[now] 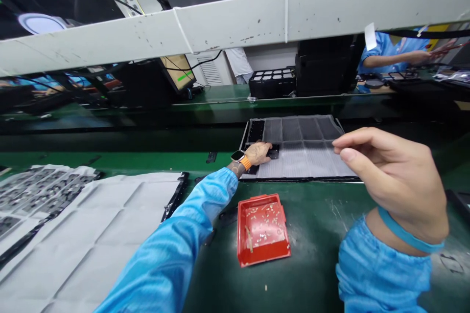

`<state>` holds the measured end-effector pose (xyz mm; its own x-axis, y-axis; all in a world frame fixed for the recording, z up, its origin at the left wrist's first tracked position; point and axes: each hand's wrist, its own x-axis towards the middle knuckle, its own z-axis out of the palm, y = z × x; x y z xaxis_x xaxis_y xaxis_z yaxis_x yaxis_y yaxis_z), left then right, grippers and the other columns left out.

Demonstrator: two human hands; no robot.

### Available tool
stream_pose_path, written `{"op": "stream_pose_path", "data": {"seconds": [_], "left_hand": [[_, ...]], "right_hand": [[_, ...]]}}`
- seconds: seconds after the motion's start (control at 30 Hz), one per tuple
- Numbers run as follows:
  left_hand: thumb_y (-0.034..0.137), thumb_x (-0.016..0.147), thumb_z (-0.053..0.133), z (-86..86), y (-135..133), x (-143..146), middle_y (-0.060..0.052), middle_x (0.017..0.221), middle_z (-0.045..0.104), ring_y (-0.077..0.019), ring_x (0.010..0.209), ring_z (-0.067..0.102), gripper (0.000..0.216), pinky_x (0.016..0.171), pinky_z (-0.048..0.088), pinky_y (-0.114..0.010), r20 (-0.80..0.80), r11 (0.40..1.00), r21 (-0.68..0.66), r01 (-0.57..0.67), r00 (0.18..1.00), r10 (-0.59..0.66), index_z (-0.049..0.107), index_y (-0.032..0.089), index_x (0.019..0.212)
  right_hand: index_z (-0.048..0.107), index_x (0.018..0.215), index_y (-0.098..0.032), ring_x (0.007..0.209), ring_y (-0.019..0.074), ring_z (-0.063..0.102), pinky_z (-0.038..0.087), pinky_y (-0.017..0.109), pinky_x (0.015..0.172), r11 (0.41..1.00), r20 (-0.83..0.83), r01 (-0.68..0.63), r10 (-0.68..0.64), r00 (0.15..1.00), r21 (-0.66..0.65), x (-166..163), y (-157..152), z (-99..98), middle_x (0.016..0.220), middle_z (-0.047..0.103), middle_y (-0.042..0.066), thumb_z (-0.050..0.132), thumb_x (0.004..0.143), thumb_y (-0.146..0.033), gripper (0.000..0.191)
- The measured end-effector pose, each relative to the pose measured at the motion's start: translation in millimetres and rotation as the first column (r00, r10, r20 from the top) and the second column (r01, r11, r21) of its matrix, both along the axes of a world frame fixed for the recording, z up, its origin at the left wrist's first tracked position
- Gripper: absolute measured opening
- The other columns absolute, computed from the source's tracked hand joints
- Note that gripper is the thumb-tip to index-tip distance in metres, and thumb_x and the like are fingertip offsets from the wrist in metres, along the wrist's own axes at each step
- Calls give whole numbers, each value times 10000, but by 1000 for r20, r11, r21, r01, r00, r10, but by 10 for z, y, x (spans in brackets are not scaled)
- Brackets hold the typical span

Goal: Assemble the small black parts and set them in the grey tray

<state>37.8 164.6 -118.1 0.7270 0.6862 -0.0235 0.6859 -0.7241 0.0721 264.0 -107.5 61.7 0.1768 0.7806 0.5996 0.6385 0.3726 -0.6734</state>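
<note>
My left hand (258, 153), with a watch on an orange strap, reaches to the left part of a tray (304, 149) covered by translucent film with a grid of creases. Its fingers are closed on a small flat black part (273, 152) lying over the film's edge. More black parts (256, 130) show at the tray's uncovered left side. My right hand (400, 178) is raised at the right, a blue band on its wrist. Thumb and index finger are bent close together; whatever may be between them is too small to make out.
A red bin (263, 230) with tiny pale pieces stands on the green table (312, 249). White-covered trays (110, 225) lie at left. Above runs a grey beam (235, 22); behind stand a black crate (272, 83) and a screen (178, 74). Another person's arm (396, 58) shows far right.
</note>
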Motion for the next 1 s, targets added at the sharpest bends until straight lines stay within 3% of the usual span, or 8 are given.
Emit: {"op": "stream_pose_path", "data": {"seconds": [0.2,0.4,0.8,1.0], "left_hand": [[368,995,664,-106,74,-36,-116,1308,649,-258,1149,661,373,976,579,-485,31,999,7,52,998,-52,630,159,1302],[380,990,668,-100,92,-27,-125,1354,629,-277,1202,640,408,1011,560,-512,68,998,31,56,996,-58,617,164,1333],[432,982,666,-199,-196,32,-139,1455,596,-315,1346,566,456,1126,457,-575,133,998,46,48,990,-54,628,167,1352],[424,969,650,-180,-243,7,-160,1503,586,-350,1373,556,457,1127,441,-542,138,999,18,39,990,-41,649,181,1356]], "right_hand": [[755,887,-264,660,174,682,579,309,663,1000,-1,-12,12,1000,12,0,0,11,742,719,-20,682,880,-250,74],[760,893,-257,642,178,678,578,313,648,1000,12,-5,5,1000,3,-3,19,2,724,715,-14,685,881,-264,77],[759,895,-262,626,184,672,573,319,619,1000,55,8,-7,998,-17,19,39,-11,745,729,-2,684,890,-311,89],[772,875,-268,581,177,640,546,316,589,999,84,37,-34,996,-37,17,40,0,740,730,-1,694,885,-363,123]]}}
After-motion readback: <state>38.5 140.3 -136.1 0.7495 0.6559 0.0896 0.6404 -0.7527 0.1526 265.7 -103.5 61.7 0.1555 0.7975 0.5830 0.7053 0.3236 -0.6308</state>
